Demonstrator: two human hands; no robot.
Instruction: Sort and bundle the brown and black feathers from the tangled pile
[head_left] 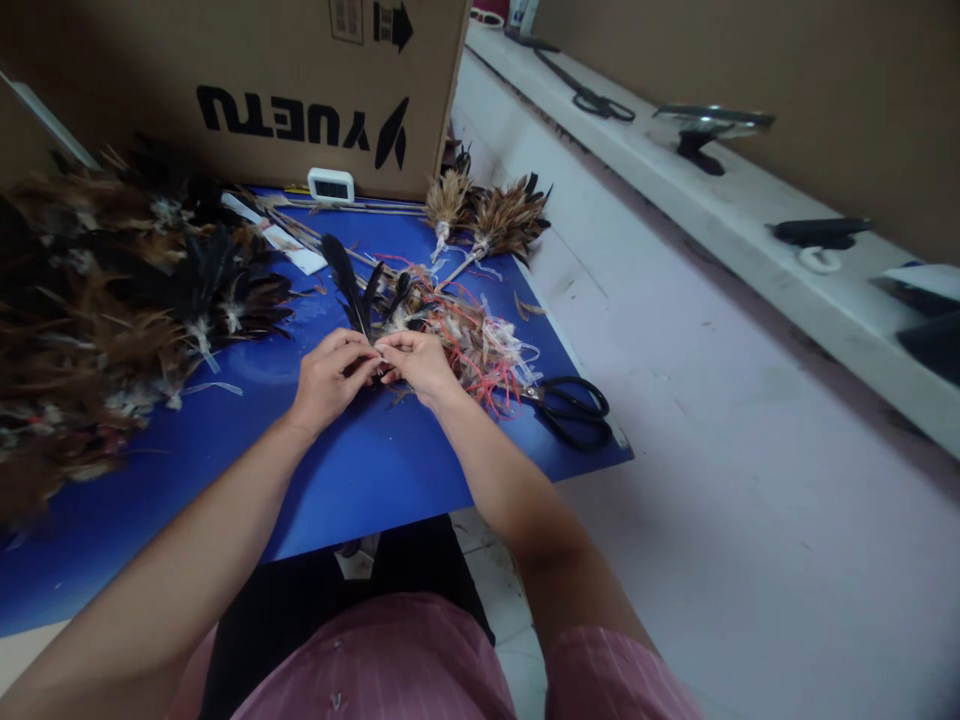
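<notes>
Over the blue table, my left hand (337, 375) pinches the base of black feathers (346, 283) that point up and away from me. Close against it, my right hand (416, 362) has its thumb and fingers closed at the same quill ends. The fingertips cover most of what lies between them. Just beyond and right of my hands is a loose heap of feathers with red and clear plastic strands (487, 350). Black-handled scissors (574, 410) lie at the heap's right side, their blades partly hidden under it.
Many tied brown and black feather bunches (97, 330) pile up at the left of the blue table (352, 470). Two feather dusters (510, 220) lie at the back right. A small white digital display (331, 186) stands before a cardboard box (300, 60). A ledge (720, 190) runs along the right wall.
</notes>
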